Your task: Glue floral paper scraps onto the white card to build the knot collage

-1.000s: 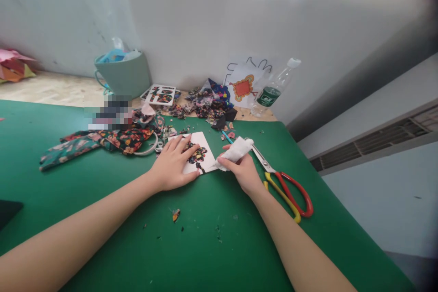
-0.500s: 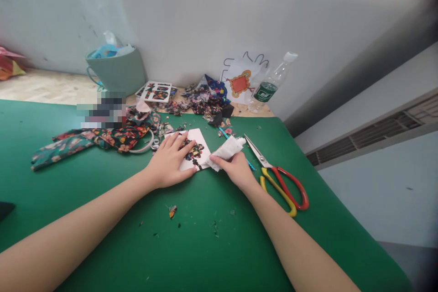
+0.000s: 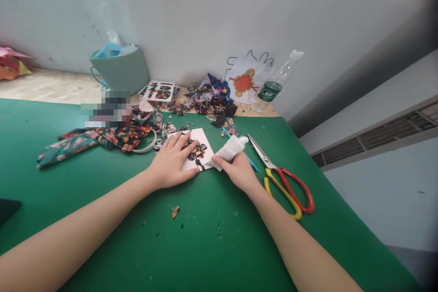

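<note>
My left hand (image 3: 174, 160) lies flat with fingers spread on a white card (image 3: 204, 139), pressing it to the table. Dark floral fabric pieces (image 3: 198, 151) form a patch on that card, partly covered by my fingers. In my right hand (image 3: 239, 171) is a crumpled white tube (image 3: 230, 149), its narrow end pointing up and right. The tube's lower end is at the card's right edge; whether they touch I cannot tell. Beside this hand lie a thin blue stick (image 3: 253, 164), partly hidden, and large scissors (image 3: 284, 182) with one red and one yellow handle.
Floral cloth (image 3: 116, 139) and a white ring-shaped handle (image 3: 148, 145) lie left. Behind are a green container (image 3: 119, 70), patterned cards (image 3: 159, 91), fabric scraps (image 3: 210, 98), a knot drawing (image 3: 243, 83) and a plastic bottle (image 3: 272, 89). Small scraps (image 3: 175, 212) dot the green table (image 3: 143, 246).
The whole view has shifted slightly, so things appear a little further right. Both hands keep their places at the card, and the right still grips the white tube.
</note>
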Demonstrator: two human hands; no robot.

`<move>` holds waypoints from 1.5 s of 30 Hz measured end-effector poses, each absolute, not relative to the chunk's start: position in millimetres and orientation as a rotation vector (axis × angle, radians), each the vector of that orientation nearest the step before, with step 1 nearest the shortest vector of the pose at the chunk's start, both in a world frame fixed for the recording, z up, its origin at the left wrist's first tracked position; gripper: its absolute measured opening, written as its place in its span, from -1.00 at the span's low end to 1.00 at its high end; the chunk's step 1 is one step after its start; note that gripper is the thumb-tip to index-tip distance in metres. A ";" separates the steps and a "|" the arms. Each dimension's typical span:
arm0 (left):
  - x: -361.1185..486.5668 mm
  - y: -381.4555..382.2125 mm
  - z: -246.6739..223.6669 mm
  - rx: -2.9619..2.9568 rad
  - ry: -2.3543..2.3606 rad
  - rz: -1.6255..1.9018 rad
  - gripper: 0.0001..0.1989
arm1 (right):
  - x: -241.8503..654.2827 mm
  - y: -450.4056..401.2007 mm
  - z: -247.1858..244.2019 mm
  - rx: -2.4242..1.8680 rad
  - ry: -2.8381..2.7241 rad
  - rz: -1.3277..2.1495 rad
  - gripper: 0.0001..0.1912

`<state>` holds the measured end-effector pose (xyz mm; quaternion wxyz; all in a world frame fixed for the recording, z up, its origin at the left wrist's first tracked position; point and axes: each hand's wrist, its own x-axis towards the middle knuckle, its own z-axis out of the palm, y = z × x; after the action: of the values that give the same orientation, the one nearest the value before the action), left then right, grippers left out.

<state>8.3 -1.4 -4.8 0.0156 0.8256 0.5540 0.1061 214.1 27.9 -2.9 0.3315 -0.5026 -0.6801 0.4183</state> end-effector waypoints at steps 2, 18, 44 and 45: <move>8.4 -1.6 -4.8 2.569 1.724 0.337 -0.30 | 214.1 27.1 -2.7 -1.348 -1.811 1.041 -0.74; 8.5 -1.9 -3.8 2.570 1.713 0.330 -0.30 | 216.1 29.2 -4.2 -1.361 -1.788 1.019 -0.76; 7.3 -1.2 -5.0 2.610 1.690 0.310 -0.31 | 218.9 31.6 -1.5 -1.413 -1.817 0.964 -0.79; 7.3 -1.2 -5.1 2.611 1.691 0.308 -0.31 | 219.3 31.8 -1.7 -1.420 -1.815 0.967 -0.78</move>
<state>7.3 -1.2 -5.1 0.0080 0.8353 0.5409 0.0984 219.3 31.8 -1.7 0.3156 -0.5392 -0.6892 0.3670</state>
